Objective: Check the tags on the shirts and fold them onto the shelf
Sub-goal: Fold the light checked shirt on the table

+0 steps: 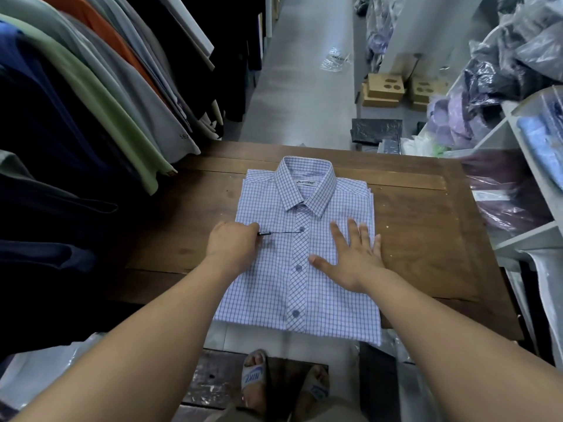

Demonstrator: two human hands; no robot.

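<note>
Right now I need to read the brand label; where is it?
Head view: the label sits inside the collar of the shirt, at its far end, centred on the table.

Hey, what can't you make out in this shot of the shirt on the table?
Head view only.
1. Any tag on the string: hidden in the grip of the left hand.
2. Size on the collar label: too small.
3. Back and sleeves of the shirt: folded underneath.
4. Contents of the shelf: blurred, cut by the right edge.
</note>
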